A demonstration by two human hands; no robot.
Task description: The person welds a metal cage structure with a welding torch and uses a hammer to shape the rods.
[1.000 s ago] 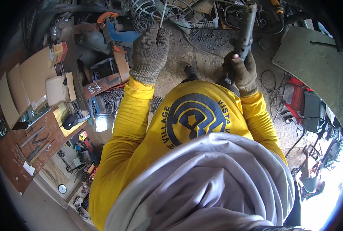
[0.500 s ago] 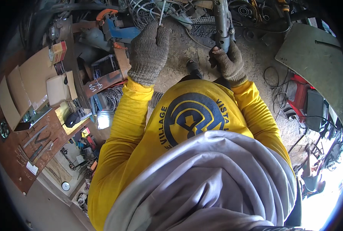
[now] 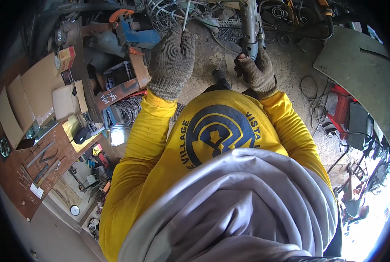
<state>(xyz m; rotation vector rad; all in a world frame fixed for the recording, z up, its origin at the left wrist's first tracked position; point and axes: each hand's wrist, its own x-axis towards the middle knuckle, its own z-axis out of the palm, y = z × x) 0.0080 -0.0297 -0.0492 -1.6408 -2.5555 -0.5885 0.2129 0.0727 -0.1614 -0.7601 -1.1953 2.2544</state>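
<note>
My left hand (image 3: 172,64), in a grey-brown knitted glove, is closed on a thin whitish rod (image 3: 186,15) that points up and away. My right hand (image 3: 259,74) wears a matching glove with bare fingertips showing. Its fingers are closed round the near end of a grey metal tube (image 3: 249,27) with round holes in its side. A narrower metal piece (image 3: 261,38) runs along the tube's right side. The tube's far end is cut off by the top edge of the picture.
Tangled wire or cable (image 3: 162,15) lies beyond my left hand. At left are a blue clamp-like tool (image 3: 136,36) and a brown bench (image 3: 24,192) with cardboard. A metal sheet (image 3: 356,65), a red machine (image 3: 338,113) and loose cables (image 3: 318,111) lie at right.
The tube has come slightly nearer and to the left in my right hand's grip. My left hand has shifted a little to the right with the rod.
</note>
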